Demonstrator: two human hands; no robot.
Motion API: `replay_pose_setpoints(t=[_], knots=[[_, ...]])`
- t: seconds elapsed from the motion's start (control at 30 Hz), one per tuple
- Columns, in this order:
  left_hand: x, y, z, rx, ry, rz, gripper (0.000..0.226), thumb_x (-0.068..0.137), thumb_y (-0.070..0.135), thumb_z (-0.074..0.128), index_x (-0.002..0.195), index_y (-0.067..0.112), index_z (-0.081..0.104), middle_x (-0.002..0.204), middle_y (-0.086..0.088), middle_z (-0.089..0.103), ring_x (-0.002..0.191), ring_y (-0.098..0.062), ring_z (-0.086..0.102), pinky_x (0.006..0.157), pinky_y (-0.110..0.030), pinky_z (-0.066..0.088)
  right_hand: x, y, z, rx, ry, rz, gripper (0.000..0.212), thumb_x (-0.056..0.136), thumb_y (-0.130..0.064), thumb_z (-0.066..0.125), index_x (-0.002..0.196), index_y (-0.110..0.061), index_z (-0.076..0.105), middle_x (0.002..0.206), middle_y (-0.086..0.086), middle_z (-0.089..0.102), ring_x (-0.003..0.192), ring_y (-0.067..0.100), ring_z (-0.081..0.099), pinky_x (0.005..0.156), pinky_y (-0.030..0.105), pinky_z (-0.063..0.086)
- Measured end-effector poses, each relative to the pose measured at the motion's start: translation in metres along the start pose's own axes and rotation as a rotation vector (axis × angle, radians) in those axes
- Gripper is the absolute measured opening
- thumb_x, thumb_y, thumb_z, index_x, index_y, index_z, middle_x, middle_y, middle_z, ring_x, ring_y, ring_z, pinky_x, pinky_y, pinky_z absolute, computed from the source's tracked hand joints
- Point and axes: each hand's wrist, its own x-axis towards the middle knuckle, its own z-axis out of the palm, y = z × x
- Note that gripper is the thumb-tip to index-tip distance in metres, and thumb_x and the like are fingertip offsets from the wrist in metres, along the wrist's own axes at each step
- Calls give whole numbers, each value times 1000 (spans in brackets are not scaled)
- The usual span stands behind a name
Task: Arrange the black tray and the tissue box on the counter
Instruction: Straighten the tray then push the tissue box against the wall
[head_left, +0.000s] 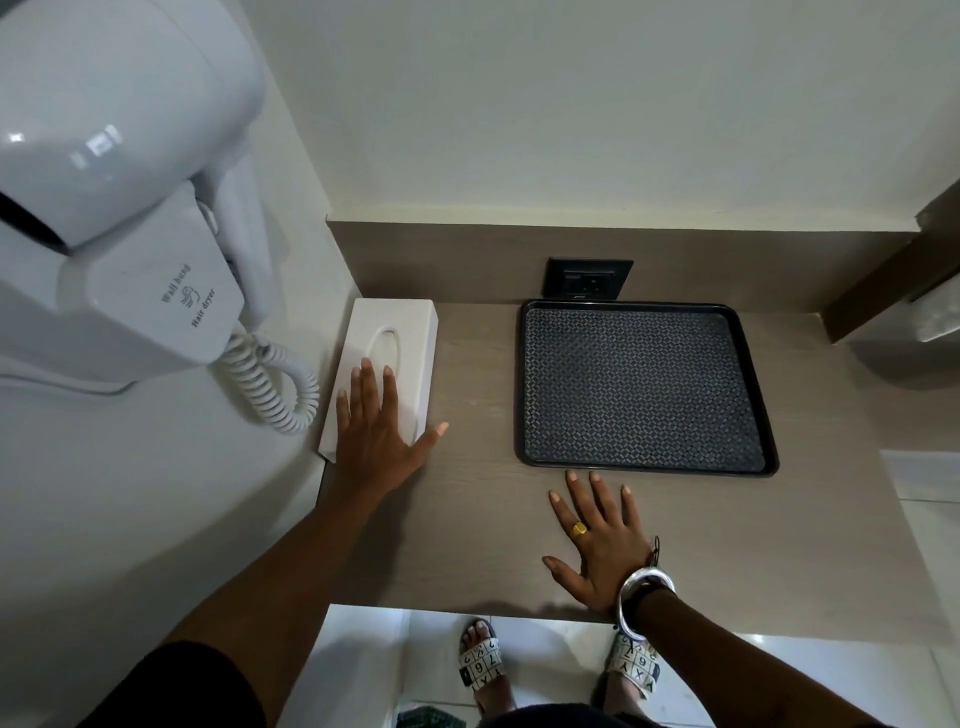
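A white tissue box lies along the left wall on the grey counter, its long side running front to back. My left hand rests flat on the box's near end, fingers spread, thumb out over the counter. The black tray, empty with a woven-pattern mat, sits at the back right against the backsplash. My right hand, wearing a gold ring and a silver bangle, lies flat and open on the counter just in front of the tray's near edge, fingertips close to the rim without touching it.
A white wall-hung hair dryer with a coiled cord juts out at the left, near the tissue box. A black power socket sits in the backsplash behind the tray. The counter's front edge runs just below my right wrist.
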Motion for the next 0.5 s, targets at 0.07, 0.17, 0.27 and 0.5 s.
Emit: replay_pose_setpoints(t=[0.07,0.17,0.27,0.5], knots=[[4,-1,-1,17,-24,-20,111,74,85,29,155,12,12,163,-17,6,151,-32,5,121,-52,6,0,0,-1,1,-15,6,84,78,-72,42,148,-27,28,157,9,22,143,36,17,109,65,18],[14,-6,0,24,-31,-31,110,75,86,27,155,13,9,163,-16,3,152,-31,4,122,-54,6,-1,0,-1,6,-22,13,83,79,-73,40,148,-28,28,157,8,23,143,36,16,109,64,17],[23,-8,0,35,-29,-32,108,76,85,26,155,12,13,163,-17,6,151,-32,7,121,-57,9,-1,0,-2,14,-19,13,83,79,-73,40,147,-27,29,157,9,24,143,36,17,108,64,18],[41,-6,2,44,-40,-23,107,77,82,32,154,10,16,162,-16,12,151,-32,11,119,-57,9,-1,-1,0,1,11,4,82,80,-72,39,148,-28,28,158,8,22,144,36,16,109,64,18]])
